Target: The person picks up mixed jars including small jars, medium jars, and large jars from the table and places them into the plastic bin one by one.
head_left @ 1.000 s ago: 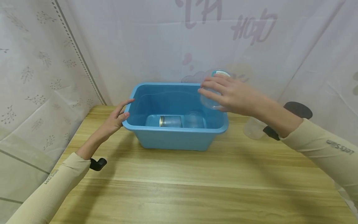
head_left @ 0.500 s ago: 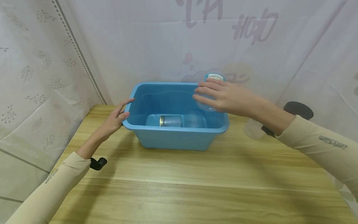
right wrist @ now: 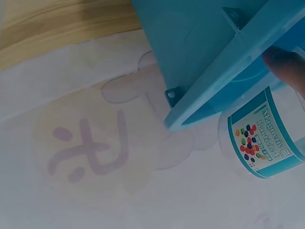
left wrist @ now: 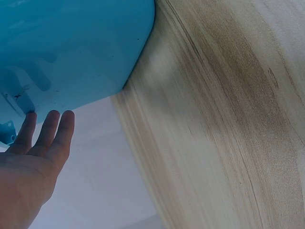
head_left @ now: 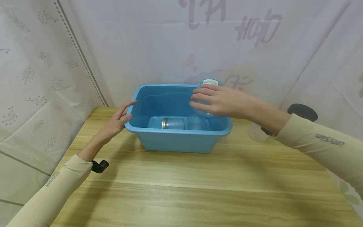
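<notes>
A clear, teal-labelled cylindrical plastic jar is clasped round its side by the right hand, above the blue plastic tub's right end.

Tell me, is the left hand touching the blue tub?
Touching. The head view shows the left hand holding the blue tub, thumb and finger over its rim.

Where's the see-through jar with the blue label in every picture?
Head: the jar is right of centre, in the right hand, at the right end of the blue tub.
Left wrist: not in it.
Right wrist: at the right edge, around mid-height, its label showing.
Shared landmark: the blue tub, in all three.
</notes>
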`<state>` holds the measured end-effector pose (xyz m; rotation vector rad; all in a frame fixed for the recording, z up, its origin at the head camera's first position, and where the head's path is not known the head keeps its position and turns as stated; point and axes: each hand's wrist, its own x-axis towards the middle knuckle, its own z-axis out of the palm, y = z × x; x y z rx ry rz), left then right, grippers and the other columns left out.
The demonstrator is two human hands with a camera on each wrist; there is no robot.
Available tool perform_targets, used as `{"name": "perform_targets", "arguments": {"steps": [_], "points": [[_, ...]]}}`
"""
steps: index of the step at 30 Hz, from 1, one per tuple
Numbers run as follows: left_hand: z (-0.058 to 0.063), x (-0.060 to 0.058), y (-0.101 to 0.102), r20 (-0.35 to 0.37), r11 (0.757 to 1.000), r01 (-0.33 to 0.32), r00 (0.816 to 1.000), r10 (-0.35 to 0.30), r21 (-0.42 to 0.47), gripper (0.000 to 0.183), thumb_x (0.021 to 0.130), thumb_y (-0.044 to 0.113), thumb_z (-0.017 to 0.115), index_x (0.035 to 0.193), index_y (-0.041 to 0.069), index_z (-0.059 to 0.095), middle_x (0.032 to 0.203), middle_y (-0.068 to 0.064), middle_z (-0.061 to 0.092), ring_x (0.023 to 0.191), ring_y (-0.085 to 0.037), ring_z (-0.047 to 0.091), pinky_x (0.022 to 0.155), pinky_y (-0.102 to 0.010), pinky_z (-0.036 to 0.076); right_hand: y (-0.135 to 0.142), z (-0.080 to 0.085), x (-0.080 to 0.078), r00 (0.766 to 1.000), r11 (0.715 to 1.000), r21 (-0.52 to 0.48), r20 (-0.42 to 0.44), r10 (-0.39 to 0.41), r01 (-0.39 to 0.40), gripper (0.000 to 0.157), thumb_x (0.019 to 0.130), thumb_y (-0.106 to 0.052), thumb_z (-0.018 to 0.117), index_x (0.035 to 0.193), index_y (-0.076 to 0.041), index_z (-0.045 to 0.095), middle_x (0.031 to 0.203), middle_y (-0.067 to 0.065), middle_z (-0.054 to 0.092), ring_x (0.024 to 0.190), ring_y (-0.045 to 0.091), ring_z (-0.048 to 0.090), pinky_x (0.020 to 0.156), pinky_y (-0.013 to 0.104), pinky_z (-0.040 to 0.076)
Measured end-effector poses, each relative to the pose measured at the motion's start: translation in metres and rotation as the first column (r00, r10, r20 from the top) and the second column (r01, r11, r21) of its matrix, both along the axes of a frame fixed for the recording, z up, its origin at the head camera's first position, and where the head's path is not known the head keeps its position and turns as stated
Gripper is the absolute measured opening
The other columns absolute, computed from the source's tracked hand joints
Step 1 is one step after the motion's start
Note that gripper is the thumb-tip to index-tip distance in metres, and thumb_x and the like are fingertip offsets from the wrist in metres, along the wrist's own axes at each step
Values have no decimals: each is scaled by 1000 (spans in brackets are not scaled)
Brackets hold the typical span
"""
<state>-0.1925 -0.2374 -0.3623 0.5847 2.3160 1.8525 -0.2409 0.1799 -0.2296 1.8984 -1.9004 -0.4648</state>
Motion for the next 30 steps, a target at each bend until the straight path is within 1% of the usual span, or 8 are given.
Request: {"name": "perform_targets", "arguments": {"steps": [7, 12, 17, 20, 23, 25, 28, 30], "points": [[0, 0, 1, 4, 1000, 9, 1000, -9, 13, 52, 112, 20, 41, 162, 22, 25, 142, -32, 43, 107, -37, 64, 81, -31, 55, -3, -2, 3, 999, 998, 64, -32, -7, 9, 67, 81, 10, 80, 142, 2, 54, 137, 23, 55, 131, 39, 48, 113, 49, 31], [0, 0, 1, 3, 1000, 13, 1000, -13, 14, 52, 112, 20, 41, 162, 22, 25, 142, -32, 44, 107, -38, 64, 80, -31, 55, -3, -4, 4, 998, 995, 98, -62, -7, 13, 68, 80, 8, 82, 142, 0, 54, 139, 21, 54, 131, 37, 48, 113, 49, 30], [0, 0, 1, 4, 1000, 10, 1000, -10, 7, 52, 112, 18, 40, 162, 21, 25, 140, -33, 45, 106, -39, 64, 80, -31, 55, -3, -8, 6, 998, 992, 126, -66, 0, 8, 73, 78, 9, 84, 143, 0, 53, 139, 21, 53, 131, 37, 48, 113, 49, 30], [0, 0, 1, 6, 1000, 4, 1000, -4, 1, 53, 111, 18, 40, 162, 22, 25, 138, -34, 46, 104, -39, 65, 80, -32, 55, -4, -9, 7, 998, 990, 143, -62, -10, 18, 75, 79, 7, 84, 145, -2, 51, 142, 20, 52, 133, 36, 46, 114, 49, 29], [-1, -1, 0, 7, 1000, 2, 1000, -2, -2, 53, 111, 19, 40, 162, 22, 25, 137, -34, 47, 103, -36, 65, 80, -32, 55, -5, -10, 9, 998, 986, 158, -53, -42, 50, 85, 80, 0, 86, 153, -8, 44, 152, 18, 43, 139, 37, 40, 116, 51, 23], [-2, -1, 0, 6, 1000, 1, 1000, -1, -3, 53, 111, 20, 41, 162, 22, 25, 138, -34, 47, 103, -36, 66, 80, -32, 55, -6, -10, 9, 995, 984, 161, -70, -68, 79, 92, 82, -7, 87, 158, -14, 36, 159, 16, 34, 144, 37, 33, 117, 52, 18], [-1, -1, 0, 4, 1000, 1, 1000, -1, 0, 53, 111, 19, 41, 162, 22, 25, 137, -35, 47, 102, -36, 66, 80, -31, 55, -6, -6, 7, 990, 982, 153, -101, -97, 112, 105, 77, -10, 90, 162, -19, 29, 165, 15, 21, 148, 37, 23, 118, 53, 13], [-1, 0, 0, 3, 1000, 3, 1000, -3, -1, 53, 111, 19, 40, 162, 21, 25, 136, -35, 47, 103, -38, 65, 80, -31, 55, -4, -1, 5, 987, 980, 150, -112, -114, 130, 116, 71, -23, 96, 163, -20, 25, 167, 15, 15, 150, 38, 16, 118, 54, 11]]}}
